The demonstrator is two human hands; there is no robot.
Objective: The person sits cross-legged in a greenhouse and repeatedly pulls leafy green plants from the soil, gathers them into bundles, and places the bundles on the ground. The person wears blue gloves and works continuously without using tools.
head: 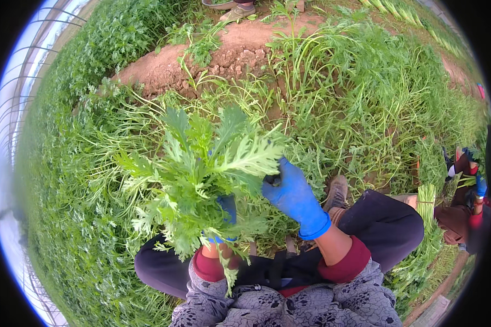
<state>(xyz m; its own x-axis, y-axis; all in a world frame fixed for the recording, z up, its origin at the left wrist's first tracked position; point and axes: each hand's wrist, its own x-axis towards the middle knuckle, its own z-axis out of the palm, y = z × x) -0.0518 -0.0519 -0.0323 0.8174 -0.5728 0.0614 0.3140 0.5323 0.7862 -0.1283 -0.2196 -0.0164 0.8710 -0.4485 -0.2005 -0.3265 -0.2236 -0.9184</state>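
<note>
A bushy bunch of leafy greens with deeply cut leaves, like garland chrysanthemum (188, 175), is held up before me. My left hand (228, 207), in a blue glove, grips it from below; the leaves cover most of that hand. Close against the bunch's right side is my right hand (292, 194), also blue-gloved, with its fingers curled. Something dark shows within its curl, and the leaves hide the fingertips, so whether it grips a stem is unclear.
Loose cut greens (122, 118) lie ahead, beside a bare soil ridge (245, 41). Uncut plants (69, 216) fill the left. A tied bundle of greens (426, 200) lies beyond my right knee. Another person's gloved hand (480, 186) is far right; a shoe (237, 13) is ahead.
</note>
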